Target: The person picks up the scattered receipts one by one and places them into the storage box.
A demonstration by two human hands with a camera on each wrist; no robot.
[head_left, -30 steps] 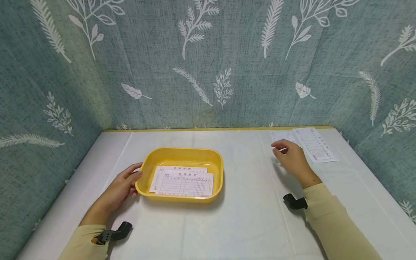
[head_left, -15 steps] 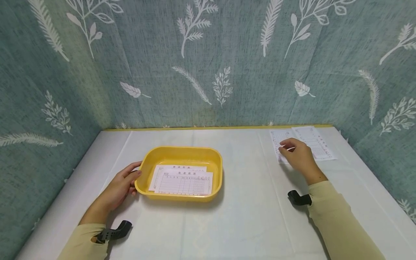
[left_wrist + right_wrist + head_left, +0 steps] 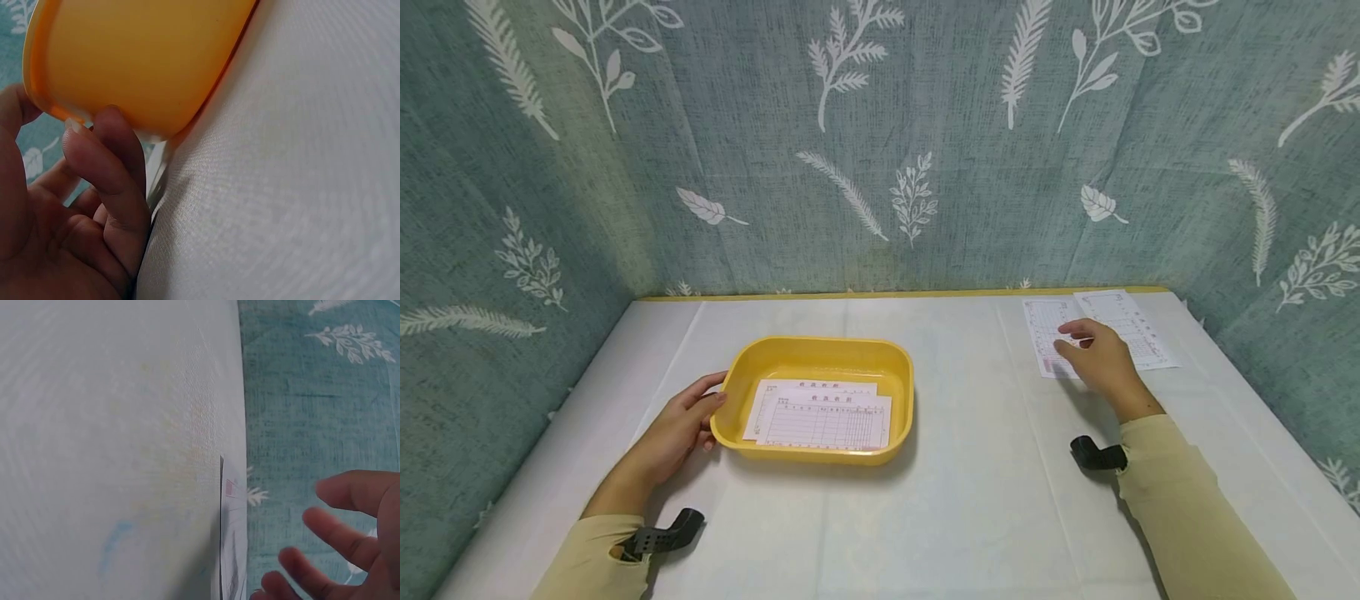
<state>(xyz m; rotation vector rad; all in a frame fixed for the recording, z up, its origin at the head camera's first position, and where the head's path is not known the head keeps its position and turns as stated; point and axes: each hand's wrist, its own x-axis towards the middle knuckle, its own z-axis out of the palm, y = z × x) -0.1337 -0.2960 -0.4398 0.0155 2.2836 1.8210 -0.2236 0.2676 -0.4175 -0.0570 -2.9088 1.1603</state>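
Note:
Two printed paper forms lie in a yellow plastic basin [image 3: 820, 358], the front form [image 3: 823, 425] overlapping the back form [image 3: 820, 387]. At the basin's left end, my left hand [image 3: 666, 437] grips the rim; the left wrist view has its fingertips [image 3: 94, 153] against the yellow wall. Over at the far right, two more forms lie flat, a left one [image 3: 1047, 321] and a right one [image 3: 1120, 312], which my right hand partly covers. That right hand [image 3: 1101, 362] hovers above them with relaxed, bent fingers and nothing between them.
A white cloth [image 3: 970, 500] covers the table, with a yellow strip [image 3: 955, 294] along its back edge. Behind and at both sides hangs a green leaf-patterned curtain [image 3: 760, 150]. Each wrist wears a black camera mount [image 3: 1097, 454].
My right hand has moved a little to the right, uncovering more of the left form. The left hand and the basin have stayed in place.

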